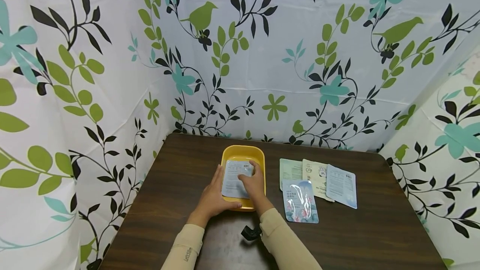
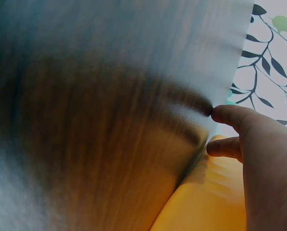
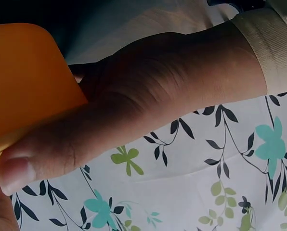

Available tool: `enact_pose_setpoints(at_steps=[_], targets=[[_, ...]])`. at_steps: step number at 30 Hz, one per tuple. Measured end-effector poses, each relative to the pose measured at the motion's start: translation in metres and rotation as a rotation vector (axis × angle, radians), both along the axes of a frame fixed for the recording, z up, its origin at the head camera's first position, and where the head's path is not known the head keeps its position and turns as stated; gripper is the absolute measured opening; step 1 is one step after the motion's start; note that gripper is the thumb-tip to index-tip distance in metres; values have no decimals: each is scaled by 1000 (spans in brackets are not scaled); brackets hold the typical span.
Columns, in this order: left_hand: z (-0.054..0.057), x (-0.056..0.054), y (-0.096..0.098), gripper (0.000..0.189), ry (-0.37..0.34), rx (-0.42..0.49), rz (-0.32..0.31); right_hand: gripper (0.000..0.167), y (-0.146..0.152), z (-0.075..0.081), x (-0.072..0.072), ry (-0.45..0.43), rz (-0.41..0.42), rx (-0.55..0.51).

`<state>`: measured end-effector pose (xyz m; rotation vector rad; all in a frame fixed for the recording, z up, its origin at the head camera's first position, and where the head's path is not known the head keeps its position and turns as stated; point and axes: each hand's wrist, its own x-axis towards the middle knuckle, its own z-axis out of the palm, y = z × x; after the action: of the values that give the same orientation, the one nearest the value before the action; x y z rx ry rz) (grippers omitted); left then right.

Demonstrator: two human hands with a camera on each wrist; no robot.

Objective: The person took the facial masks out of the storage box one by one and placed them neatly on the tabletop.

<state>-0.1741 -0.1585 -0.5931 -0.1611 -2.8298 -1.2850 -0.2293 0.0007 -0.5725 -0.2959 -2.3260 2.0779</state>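
A pale blue printed packet (image 1: 236,180) lies face up in a yellow tray (image 1: 245,149) on the table. My left hand (image 1: 213,199) rests along the tray's left side, fingers extended and thumb reaching to the near rim. In the left wrist view, two fingers (image 2: 228,147) show beside the tray wall (image 2: 201,207). Over the tray's right part is my right hand (image 1: 256,184), its thumb above the packet and its index finger by the packet's far right corner. The right wrist view shows that thumb (image 3: 52,154) across the orange-looking tray wall (image 3: 28,77).
Right of the tray lie a green packet (image 1: 290,168), a cream packet (image 1: 315,174), a pale blue packet (image 1: 341,184) and a shiny floral packet (image 1: 300,201), partly overlapping. A black object (image 1: 250,233) is at the right wrist. Patterned cloth (image 1: 240,74) rises behind the dark table (image 1: 157,207).
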Motion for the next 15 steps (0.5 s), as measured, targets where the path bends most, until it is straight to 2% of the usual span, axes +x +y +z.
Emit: enact_pose_setpoints(at_steps=[7,10,15], targets=[[1,2,1,143,20,7,-1,68,2,1,0,36,39,-205],[2,1,1,142,15,12,3,64,2,-1,-3,55,72,-230],[1,1,1,142,7,11,3,55,1,-2,-4,69,120,-178]])
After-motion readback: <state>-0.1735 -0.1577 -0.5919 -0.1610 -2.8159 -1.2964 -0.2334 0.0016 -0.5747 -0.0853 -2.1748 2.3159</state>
